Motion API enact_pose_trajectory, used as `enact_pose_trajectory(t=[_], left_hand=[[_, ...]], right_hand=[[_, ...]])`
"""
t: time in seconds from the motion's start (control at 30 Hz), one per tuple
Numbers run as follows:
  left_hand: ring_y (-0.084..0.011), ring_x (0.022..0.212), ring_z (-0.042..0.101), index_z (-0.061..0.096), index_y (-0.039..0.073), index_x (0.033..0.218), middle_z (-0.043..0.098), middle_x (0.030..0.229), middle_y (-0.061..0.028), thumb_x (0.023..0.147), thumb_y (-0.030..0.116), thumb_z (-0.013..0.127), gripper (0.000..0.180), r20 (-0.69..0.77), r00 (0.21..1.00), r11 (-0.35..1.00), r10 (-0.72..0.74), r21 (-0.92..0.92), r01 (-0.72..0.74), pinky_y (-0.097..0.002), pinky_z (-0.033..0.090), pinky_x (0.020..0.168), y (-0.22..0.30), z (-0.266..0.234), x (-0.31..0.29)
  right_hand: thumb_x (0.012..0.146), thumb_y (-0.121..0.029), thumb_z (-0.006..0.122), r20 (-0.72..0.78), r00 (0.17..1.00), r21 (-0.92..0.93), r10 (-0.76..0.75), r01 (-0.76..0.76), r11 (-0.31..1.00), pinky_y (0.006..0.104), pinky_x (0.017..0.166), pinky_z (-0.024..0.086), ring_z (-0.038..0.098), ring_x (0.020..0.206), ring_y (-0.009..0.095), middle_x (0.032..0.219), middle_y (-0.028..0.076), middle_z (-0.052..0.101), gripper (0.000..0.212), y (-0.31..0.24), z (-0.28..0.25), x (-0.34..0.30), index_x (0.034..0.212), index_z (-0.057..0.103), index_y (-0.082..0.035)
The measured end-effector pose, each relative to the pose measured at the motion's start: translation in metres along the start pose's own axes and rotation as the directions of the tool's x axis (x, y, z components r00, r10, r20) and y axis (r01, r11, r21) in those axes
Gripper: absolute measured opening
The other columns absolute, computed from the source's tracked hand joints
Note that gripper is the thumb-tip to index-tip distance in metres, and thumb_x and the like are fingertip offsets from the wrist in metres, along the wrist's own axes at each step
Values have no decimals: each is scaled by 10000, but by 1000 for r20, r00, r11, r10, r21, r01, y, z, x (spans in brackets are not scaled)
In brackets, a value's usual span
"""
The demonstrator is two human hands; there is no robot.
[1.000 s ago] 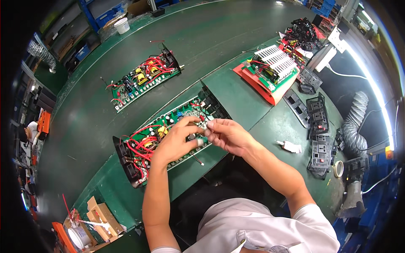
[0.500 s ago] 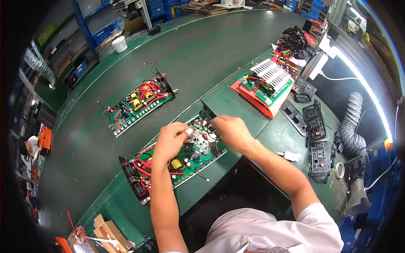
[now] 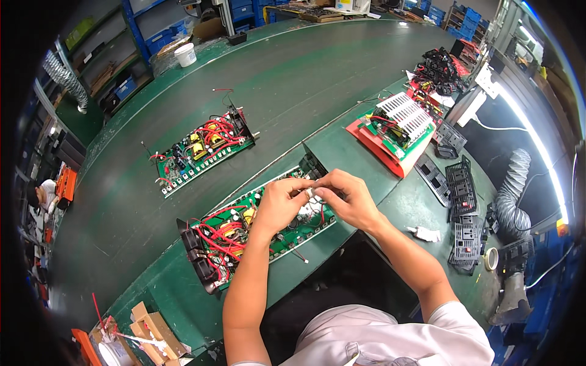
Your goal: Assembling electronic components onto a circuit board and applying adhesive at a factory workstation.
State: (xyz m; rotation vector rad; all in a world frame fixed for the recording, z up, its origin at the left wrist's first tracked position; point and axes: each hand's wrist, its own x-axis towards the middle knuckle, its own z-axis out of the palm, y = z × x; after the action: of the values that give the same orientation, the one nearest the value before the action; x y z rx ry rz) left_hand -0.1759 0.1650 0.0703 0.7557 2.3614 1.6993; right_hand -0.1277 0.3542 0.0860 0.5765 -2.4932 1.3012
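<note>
Right in front of me lies a long green circuit board (image 3: 285, 241) with red wires, yellow-wrapped parts and black end plates at both ends. Over its right half my left hand (image 3: 281, 204) and my right hand (image 3: 351, 200) meet, fingers closed in a pinch. Between the fingertips shows a small white piece (image 3: 310, 193), too small to name; my fingers partly cover it. The upright black end plate (image 3: 312, 163) stands just beyond my right hand. At the left end are black fans (image 3: 198, 259) beside bundled red wires.
Farther off on the dark surface lies a second wired circuit board (image 3: 204, 146). To the right, a board with a white slotted cover (image 3: 406, 114) rests on a red sheet (image 3: 378, 152). Black plastic panels (image 3: 462, 189), a tape roll (image 3: 491, 258) and a flexible duct (image 3: 514, 192) are beyond.
My left hand has moved right with the small white piece. My right hand has come from the end plate to meet it. The view has shifted slightly.
</note>
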Motion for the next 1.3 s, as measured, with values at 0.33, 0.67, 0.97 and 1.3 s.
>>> enact_pose_trajectory(t=[0.33, 0.67, 0.97, 1.3], left_hand=[[-187, 712, 639, 685, -18, 1049, 642, 965, -111, 803, -35, 642, 250, -193, 962, 981, 191, 13, -192, -314, 510, 626, 3, 8, -4], [-131, 582, 599, 721, -2, 1016, 646, 847, -84, 833, 5, 651, 195, -479, 876, 989, 59, 150, 15, -265, 482, 555, -37, 1, 22], [-137, 559, 601, 723, 6, 1036, 653, 863, -79, 843, 29, 648, 208, -421, 894, 929, 155, 369, 13, -279, 481, 540, -89, 10, 51], [-128, 551, 580, 703, 6, 1057, 641, 862, -65, 832, 13, 639, 233, -406, 910, 986, -83, 102, 135, -277, 463, 530, -83, 27, 50]], right_hand=[[894, -61, 669, 50, 925, 575, 377, -336, 746, 225, 710, 492, 594, 796, 65, 897, 25, 670, 256, 16, 5, 20, 1131, 628, 27], [866, -234, 709, -125, 976, -112, 179, -193, 975, 368, 1011, 424, 566, 1176, 282, 1270, 213, 586, 665, 80, 19, 49, 1417, 426, 7], [869, -85, 530, 196, 948, 189, 252, -289, 938, 383, 1078, 386, 504, 1281, 361, 1371, 257, 515, 586, 93, 29, 52, 1431, 403, 20], [839, -9, 479, 206, 961, 144, 186, -218, 965, 393, 1092, 380, 483, 1286, 387, 1372, 283, 495, 576, 82, 28, 46, 1408, 414, 58]])
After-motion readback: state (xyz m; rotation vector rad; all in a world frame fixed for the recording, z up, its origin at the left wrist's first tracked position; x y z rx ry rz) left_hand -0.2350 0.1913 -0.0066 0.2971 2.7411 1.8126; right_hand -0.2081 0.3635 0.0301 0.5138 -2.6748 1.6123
